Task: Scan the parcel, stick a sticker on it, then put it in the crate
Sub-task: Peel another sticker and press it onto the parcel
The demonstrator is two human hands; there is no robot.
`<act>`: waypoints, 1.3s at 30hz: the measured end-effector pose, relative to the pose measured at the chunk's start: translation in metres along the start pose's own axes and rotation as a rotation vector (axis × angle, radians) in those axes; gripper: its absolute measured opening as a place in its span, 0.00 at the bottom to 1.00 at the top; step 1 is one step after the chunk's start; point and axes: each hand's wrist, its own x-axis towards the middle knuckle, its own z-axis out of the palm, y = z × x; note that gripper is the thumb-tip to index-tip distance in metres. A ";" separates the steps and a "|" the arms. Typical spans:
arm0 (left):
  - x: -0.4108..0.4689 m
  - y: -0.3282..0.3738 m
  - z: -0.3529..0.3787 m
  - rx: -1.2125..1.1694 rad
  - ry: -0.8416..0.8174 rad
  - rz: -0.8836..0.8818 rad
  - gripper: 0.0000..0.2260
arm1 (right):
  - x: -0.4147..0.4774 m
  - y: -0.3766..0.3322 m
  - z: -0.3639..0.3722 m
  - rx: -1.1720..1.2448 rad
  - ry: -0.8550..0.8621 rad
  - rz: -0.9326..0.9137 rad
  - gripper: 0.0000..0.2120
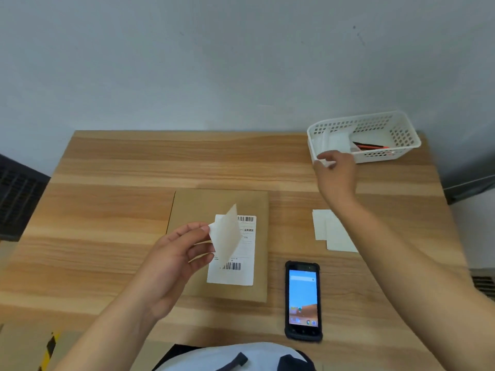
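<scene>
Over the flat kraft parcel on the surface: thin, floppy sticker pinched at its corner in left grip; right grip closed on white slip at basket rim. Best held by edges.

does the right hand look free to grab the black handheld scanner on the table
Probably yes. The right hand is up at the white plastic basket, possibly pinching something white, but the black handheld scanner lies uncovered on the wooden table beneath that arm.

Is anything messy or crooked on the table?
Nothing is spilled or broken. Only the loose white paper sheets right of the parcel lie overlapped and slightly askew. The handheld scanner lies flat, and the white basket stands upright.
</scene>
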 end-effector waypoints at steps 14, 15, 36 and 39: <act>0.004 0.005 0.005 -0.100 -0.182 -0.055 0.03 | -0.228 -0.068 0.012 -0.303 0.029 -0.436 0.12; 0.003 0.006 0.004 -0.111 -0.195 -0.060 0.03 | -0.230 -0.069 0.012 -0.327 0.071 -0.447 0.12; 0.017 0.011 -0.098 0.050 -0.532 -0.006 0.16 | -0.269 -0.140 0.000 0.911 -0.084 0.533 0.06; 0.018 0.007 -0.099 0.024 -0.611 -0.038 0.11 | -0.279 -0.144 0.007 0.952 -0.098 0.553 0.15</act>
